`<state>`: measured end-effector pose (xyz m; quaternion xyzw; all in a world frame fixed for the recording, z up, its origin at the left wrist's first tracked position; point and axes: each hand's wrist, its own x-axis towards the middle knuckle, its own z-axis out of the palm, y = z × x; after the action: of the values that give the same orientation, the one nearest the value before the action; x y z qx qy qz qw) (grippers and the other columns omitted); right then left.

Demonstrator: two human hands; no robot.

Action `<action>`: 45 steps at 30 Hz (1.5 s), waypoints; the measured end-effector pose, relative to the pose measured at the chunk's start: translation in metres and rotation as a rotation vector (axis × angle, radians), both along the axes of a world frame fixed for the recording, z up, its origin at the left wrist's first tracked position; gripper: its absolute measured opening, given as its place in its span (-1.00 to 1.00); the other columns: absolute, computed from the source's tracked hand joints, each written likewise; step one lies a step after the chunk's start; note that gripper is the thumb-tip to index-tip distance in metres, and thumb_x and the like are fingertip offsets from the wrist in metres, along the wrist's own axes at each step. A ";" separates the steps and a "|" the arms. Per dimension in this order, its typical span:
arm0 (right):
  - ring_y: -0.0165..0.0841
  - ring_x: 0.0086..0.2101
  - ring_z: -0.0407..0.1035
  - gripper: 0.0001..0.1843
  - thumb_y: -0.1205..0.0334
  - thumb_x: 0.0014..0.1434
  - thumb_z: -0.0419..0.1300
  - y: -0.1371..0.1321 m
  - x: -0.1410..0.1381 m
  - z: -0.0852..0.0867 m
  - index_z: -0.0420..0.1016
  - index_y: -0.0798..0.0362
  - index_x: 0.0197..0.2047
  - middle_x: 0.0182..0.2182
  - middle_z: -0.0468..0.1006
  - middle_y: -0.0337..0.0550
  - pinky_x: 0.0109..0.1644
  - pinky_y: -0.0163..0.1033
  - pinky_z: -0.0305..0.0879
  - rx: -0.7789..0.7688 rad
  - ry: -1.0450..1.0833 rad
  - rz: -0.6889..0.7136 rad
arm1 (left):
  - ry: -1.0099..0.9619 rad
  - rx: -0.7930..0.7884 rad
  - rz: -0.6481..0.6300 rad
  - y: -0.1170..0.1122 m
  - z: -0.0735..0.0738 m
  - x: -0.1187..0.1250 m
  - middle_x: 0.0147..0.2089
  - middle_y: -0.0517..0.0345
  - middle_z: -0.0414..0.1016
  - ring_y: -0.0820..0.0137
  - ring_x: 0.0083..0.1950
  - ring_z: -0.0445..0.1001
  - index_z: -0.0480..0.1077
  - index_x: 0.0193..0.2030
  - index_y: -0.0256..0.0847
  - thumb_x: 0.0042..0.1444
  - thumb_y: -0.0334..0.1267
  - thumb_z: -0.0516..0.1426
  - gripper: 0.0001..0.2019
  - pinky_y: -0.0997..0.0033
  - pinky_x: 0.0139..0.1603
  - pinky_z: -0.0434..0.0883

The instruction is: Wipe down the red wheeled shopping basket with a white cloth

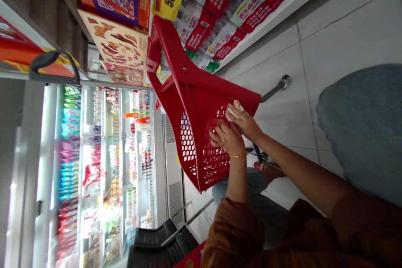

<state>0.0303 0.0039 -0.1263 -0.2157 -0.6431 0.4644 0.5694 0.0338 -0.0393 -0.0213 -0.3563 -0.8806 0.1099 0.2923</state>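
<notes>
Right hand [245, 122] closed on small white item [234, 109] at red plastic shopping basket [194, 104]; left hand [223, 137] curled against basket's mesh side; basket held up beside refrigerated display case [106, 155]; basket contents hidden, so progress unclear.

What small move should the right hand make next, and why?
Probably slide the white wad in the right hand a little along the red plastic basket, since the wad is pressed against its mesh near the rim, while the left hand grips the mesh and steadies it.
</notes>
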 end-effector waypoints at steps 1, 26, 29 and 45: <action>-0.26 0.34 -0.15 -0.54 0.24 0.35 -0.02 -0.002 0.000 -0.002 0.17 -0.11 0.30 0.34 0.06 -0.20 0.35 -0.02 0.11 -0.011 -0.008 -0.002 | -0.002 -0.003 0.001 0.000 0.000 0.000 -0.02 -0.08 0.46 -0.01 0.24 0.17 0.42 0.02 -0.21 0.23 -0.07 0.05 -0.66 -0.10 0.22 0.09; -0.23 0.35 -0.22 -0.48 0.19 0.35 -0.02 -0.014 0.000 0.004 0.04 -0.21 0.34 0.39 -0.10 -0.28 0.41 0.04 -0.07 -0.151 0.045 0.007 | -0.012 0.037 0.031 0.002 -0.003 -0.002 -0.06 -0.06 0.46 0.00 0.22 0.19 0.43 -0.07 -0.18 0.25 -0.19 0.02 -0.77 -0.11 0.19 0.10; -0.24 0.35 -0.25 -0.48 0.15 0.34 -0.01 -0.003 0.002 0.021 0.05 -0.22 0.33 0.39 -0.13 -0.32 0.41 0.05 -0.09 -0.100 0.077 0.060 | -0.008 0.057 0.045 0.003 -0.003 -0.002 -0.07 -0.04 0.47 0.02 0.21 0.19 0.44 -0.08 -0.17 0.26 -0.18 0.00 -0.75 -0.08 0.20 0.09; -0.23 0.36 -0.29 -0.45 0.18 0.35 -0.01 0.012 -0.001 0.023 -0.02 -0.17 0.36 0.36 0.00 -0.26 0.39 0.04 -0.02 0.084 0.040 0.020 | -0.010 0.041 0.023 0.001 -0.001 0.000 -0.07 -0.03 0.46 0.01 0.22 0.18 0.43 -0.06 -0.20 0.26 -0.16 0.00 -0.74 -0.04 0.20 0.06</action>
<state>0.0296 0.0164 -0.1037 -0.1759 -0.6528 0.4468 0.5860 0.0338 -0.0386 -0.0225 -0.3405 -0.8882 0.0936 0.2939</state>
